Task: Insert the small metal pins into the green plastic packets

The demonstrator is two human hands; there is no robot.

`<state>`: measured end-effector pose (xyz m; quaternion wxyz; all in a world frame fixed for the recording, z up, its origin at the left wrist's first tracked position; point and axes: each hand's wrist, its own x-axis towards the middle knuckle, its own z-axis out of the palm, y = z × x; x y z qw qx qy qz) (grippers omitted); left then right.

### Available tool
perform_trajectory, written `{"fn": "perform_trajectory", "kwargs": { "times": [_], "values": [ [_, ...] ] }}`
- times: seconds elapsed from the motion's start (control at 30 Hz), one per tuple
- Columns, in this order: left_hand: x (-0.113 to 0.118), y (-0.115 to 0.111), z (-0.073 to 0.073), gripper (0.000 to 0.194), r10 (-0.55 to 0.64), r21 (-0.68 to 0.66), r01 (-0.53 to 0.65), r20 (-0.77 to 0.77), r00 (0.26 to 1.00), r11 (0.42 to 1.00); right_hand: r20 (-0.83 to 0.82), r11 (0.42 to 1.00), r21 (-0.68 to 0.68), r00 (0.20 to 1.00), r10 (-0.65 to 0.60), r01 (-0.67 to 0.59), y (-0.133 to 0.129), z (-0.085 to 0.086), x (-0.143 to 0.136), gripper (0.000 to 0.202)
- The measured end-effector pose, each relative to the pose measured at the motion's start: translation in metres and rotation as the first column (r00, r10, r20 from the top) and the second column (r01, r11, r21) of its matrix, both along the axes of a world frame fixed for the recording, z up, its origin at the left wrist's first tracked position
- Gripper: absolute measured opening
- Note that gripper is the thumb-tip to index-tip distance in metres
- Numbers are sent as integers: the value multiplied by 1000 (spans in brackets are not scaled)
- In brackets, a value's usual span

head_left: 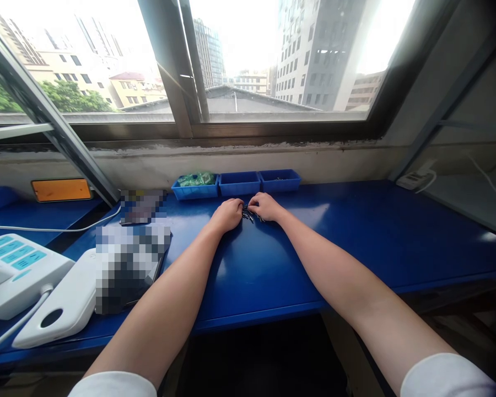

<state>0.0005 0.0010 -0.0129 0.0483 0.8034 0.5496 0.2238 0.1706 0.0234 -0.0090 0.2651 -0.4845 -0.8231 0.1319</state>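
Note:
Both arms reach forward over the blue table (252, 270). Between the hands lies a small pile of thin, dark, shiny pieces (247, 215), too small to name. My left hand (228, 214) rests at the pile's left side, its fingers curled together at the pieces. At the right edge, my right hand (267, 207) has thumb and forefinger brought together in a pinch. Whatever sits between the fingertips of either hand is too small to make out. Just beyond stand three joined blue bins: a left bin (196, 193) with green plastic packing, a middle bin (240, 187), and a right bin (281, 184) with small dark bits.
To the left are a white power strip (20, 270), a long white device (62, 303), blurred-out items (132, 264) and a cable (86, 223). An orange panel (61, 189) leans near the metal frame post (74, 143). A window runs behind the table.

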Motion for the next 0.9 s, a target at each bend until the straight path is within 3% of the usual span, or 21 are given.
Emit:
{"fn": "perform_trajectory", "kwargs": {
  "times": [0.17, 0.4, 0.53, 0.7, 0.9],
  "values": [
    [3, -4, 5, 35, -33, 108, 26, 59, 998, 994, -173, 998, 41, 983, 59, -53, 0, 1, 1, 13],
    [4, -10, 11, 25, -120, 245, 75, 175, 977, 967, -473, 989, -13, 873, 122, -146, 1, 3, -2, 14],
    [4, -9, 13, 23, -119, 266, 60, 214, 970, 962, -586, 976, -56, 799, 139, -211, 2, 2, -4, 19],
    [4, -10, 15, 25, -81, 243, 36, 175, 981, 969, -612, 979, -106, 788, 75, -175, 0, 6, -5, 24],
    [3, -12, 16, 28, -16, 191, -18, 175, 984, 981, -702, 977, -59, 705, 104, -204, -1, 7, -1, 23]
  ]
}}
